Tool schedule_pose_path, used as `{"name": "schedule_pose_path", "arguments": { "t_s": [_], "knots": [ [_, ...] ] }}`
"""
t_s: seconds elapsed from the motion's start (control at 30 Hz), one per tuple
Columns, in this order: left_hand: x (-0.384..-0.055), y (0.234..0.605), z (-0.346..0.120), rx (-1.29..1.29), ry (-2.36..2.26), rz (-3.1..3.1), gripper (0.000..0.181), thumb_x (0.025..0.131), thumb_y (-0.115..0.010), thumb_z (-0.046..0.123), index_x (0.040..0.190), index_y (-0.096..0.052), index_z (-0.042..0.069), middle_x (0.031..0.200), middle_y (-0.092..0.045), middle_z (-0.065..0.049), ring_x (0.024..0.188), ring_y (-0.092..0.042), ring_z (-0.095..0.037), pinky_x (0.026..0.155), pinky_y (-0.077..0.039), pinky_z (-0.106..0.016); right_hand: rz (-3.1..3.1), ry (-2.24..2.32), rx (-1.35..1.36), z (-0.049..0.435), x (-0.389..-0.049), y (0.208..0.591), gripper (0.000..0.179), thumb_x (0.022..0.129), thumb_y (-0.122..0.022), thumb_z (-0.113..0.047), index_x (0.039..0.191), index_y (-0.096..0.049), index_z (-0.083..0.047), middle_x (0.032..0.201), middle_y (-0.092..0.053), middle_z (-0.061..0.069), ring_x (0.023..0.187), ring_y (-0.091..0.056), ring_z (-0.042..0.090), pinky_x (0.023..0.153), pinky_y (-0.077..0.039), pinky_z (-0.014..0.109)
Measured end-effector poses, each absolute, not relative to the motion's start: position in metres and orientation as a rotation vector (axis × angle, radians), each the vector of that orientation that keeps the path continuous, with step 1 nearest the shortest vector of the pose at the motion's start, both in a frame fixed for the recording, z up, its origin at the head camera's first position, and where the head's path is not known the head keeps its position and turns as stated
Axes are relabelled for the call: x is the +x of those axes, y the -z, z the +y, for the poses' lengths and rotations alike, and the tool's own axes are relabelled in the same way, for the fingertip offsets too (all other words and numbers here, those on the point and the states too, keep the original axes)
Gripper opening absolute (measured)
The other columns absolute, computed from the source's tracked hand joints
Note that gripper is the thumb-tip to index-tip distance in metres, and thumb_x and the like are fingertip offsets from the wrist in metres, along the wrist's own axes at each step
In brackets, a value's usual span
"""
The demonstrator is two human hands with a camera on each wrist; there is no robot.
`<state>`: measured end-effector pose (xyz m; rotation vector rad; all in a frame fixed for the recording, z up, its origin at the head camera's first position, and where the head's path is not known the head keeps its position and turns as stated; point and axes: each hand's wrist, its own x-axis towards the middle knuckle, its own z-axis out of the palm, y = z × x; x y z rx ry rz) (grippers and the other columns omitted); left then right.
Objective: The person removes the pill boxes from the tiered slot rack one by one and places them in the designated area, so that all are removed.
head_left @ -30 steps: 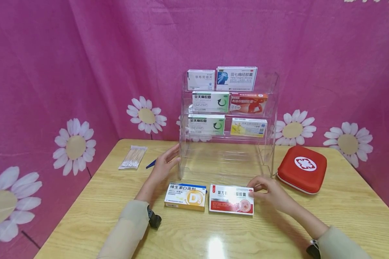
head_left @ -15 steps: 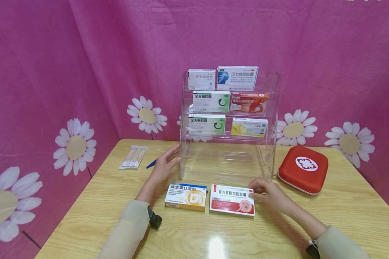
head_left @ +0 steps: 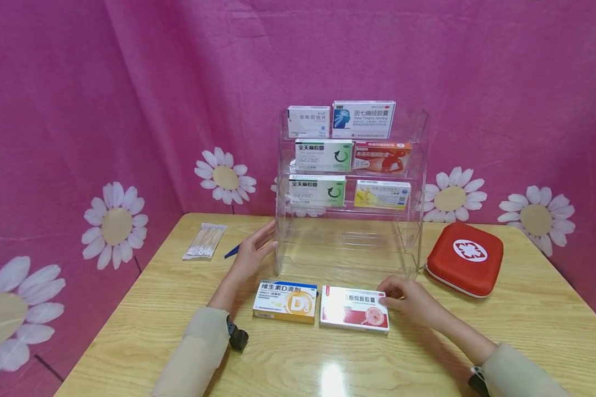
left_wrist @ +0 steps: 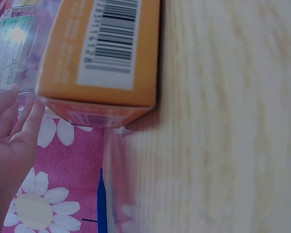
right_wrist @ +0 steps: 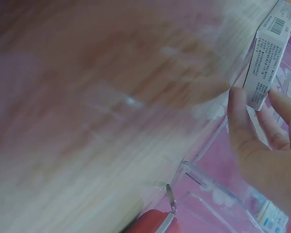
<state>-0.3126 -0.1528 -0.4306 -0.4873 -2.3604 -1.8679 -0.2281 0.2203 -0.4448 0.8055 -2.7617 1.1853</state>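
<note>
My left hand [head_left: 254, 251] rests with extended fingers against the left side of a clear acrylic display stand [head_left: 347, 264]. At its wrist, an orange-and-white vitamin D box [head_left: 284, 302] lies on the table; its orange barcoded end fills much of the left wrist view. My right hand [head_left: 406, 298] pinches the right end of a red-and-white capsule box [head_left: 354, 310] between thumb and fingers. In the right wrist view the white printed side of that capsule box [right_wrist: 266, 63] shows between the fingertips. The box lies face up just right of the vitamin D box.
Medicine boxes fill the stand's upper tiers, among them a green-and-white box [head_left: 317, 191] and a yellow-and-white box [head_left: 381, 195]. A red first-aid case [head_left: 464, 262] sits right of the stand. Cotton swabs [head_left: 206, 241] and a blue pointed item [head_left: 232, 252] lie on the left.
The capsule box and my right hand have shifted very slightly, and the glare on the box has moved. My left hand stays at the stand's side.
</note>
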Motion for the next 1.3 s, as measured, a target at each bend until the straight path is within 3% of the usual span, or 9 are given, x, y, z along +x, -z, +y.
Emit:
{"name": "schedule_pose_path", "arguments": {
  "t_s": [0.5, 0.77, 1.0, 1.2, 1.3],
  "knots": [
    [-0.309, 0.428, -0.153, -0.524, 1.858, -2.346, 0.055, 0.095, -0.059, -0.001, 0.146, -0.042, 0.001, 0.149, -0.046, -0.021, 0.137, -0.047, -0.036, 0.112, -0.043, -0.042, -2.786, -1.080, 0.796, 0.219, -0.226, 0.446, 0.007, 0.085, -0.071, -0.003, 0.090, -0.067, -0.005, 0.084, -0.069, 0.003, 0.075, -0.059, -0.003, 0.066, -0.055, 0.018],
    [-0.310, 0.429, -0.153, -0.512, 1.862, -2.350, 0.055, 0.095, -0.059, 0.000, 0.147, -0.042, 0.002, 0.150, -0.045, -0.020, 0.138, -0.047, -0.035, 0.112, -0.043, -0.041, -2.736, -1.127, 0.646, 0.220, -0.225, 0.438, 0.009, 0.087, -0.071, -0.007, 0.095, -0.068, -0.003, 0.090, -0.070, 0.004, 0.080, -0.063, 0.002, 0.070, -0.059, 0.020],
    [-0.311, 0.431, -0.153, -0.496, 1.862, -2.357, 0.055, 0.095, -0.059, 0.001, 0.147, -0.042, 0.003, 0.150, -0.045, -0.019, 0.138, -0.047, -0.034, 0.112, -0.044, -0.040, -2.451, -0.951, 0.676, 0.220, -0.232, 0.432, 0.022, 0.079, -0.077, 0.001, 0.098, -0.066, -0.002, 0.089, -0.071, 0.008, 0.078, -0.068, 0.010, 0.067, -0.063, 0.032],
    [-0.311, 0.431, -0.153, -0.507, 1.839, -2.362, 0.054, 0.095, -0.059, 0.001, 0.146, -0.043, 0.002, 0.150, -0.045, -0.019, 0.137, -0.047, -0.034, 0.110, -0.045, -0.040, -2.241, -0.721, 0.695, 0.224, -0.244, 0.412, 0.037, 0.070, -0.082, 0.003, 0.104, -0.066, -0.001, 0.091, -0.067, 0.009, 0.079, -0.068, 0.024, 0.067, -0.057, 0.021],
    [-0.311, 0.431, -0.153, -0.508, 1.830, -2.360, 0.054, 0.095, -0.059, 0.001, 0.146, -0.043, 0.002, 0.150, -0.046, -0.019, 0.137, -0.047, -0.034, 0.111, -0.045, -0.040, -2.217, -0.657, 0.673, 0.227, -0.253, 0.398, 0.044, 0.070, -0.083, 0.003, 0.109, -0.064, 0.001, 0.096, -0.066, 0.012, 0.084, -0.067, 0.026, 0.071, -0.058, 0.026]
  ]
}}
